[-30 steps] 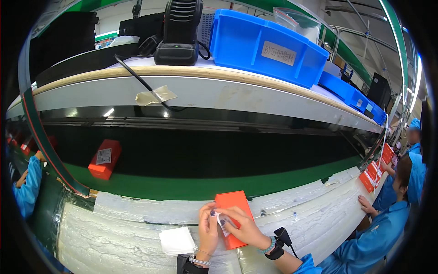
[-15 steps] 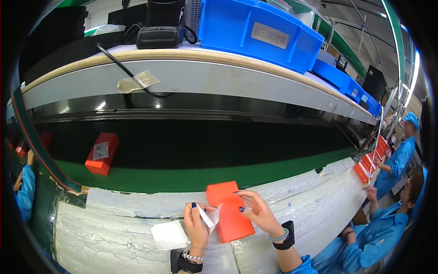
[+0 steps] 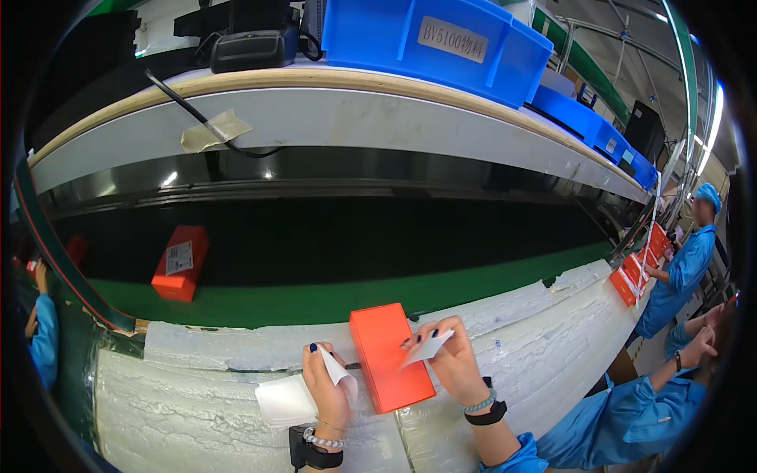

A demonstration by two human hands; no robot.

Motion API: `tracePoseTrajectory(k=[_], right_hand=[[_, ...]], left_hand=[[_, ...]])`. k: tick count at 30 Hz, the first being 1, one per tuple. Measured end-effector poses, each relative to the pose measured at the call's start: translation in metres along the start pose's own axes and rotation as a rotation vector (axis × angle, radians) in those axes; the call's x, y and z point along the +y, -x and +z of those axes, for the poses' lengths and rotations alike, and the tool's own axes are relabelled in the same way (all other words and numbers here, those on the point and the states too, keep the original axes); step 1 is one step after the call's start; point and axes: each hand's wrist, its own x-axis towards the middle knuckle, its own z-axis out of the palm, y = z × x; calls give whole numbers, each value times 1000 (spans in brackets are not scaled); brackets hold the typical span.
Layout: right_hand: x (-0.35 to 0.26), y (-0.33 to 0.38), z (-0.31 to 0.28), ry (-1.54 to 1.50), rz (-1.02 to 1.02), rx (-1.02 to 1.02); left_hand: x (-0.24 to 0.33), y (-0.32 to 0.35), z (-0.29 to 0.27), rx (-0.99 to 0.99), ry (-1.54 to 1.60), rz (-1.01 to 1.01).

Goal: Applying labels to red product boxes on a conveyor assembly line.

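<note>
Red box (image 3: 392,359): on the bench (image 3: 189,398), in front of you, between your two hands.
Long way: it runs from near you to far from you; the far end leans a bit to your left.
Left hand (image 3: 327,390): just left of the box; your thumb and fingers pinch a curled white sheet (image 3: 341,376).
Right hand (image 3: 457,366): by the box's right side; your fingers pinch a small white slip (image 3: 430,348). I can't tell if the slip touches the box.
Paper (image 3: 282,402): flat on the bench, just left of your left hand.
Edges: the bench's far edge runs along the green belt (image 3: 315,305), and the box's far end is right by it.
Room: the bench goes on left past the paper, and right past your right hand.
Labels: the other box (image 3: 187,279), up on the belt to the left, has a white label (image 3: 179,258) with dark print. The blue bin (image 3: 378,35) on the shelf (image 3: 355,110) has a pale tag (image 3: 452,39) with big dark writing.
</note>
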Motion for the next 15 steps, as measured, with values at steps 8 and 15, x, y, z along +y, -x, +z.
tracePoseTrajectory(k=[8,15], right_hand=[[-17,0,2,566,250,-154],[-14,-7,7,974,358,-280]], left_hand=[[-17,-1,-19,-311,-547,-11],[-5,-2,-21,-341,-487,-153]])
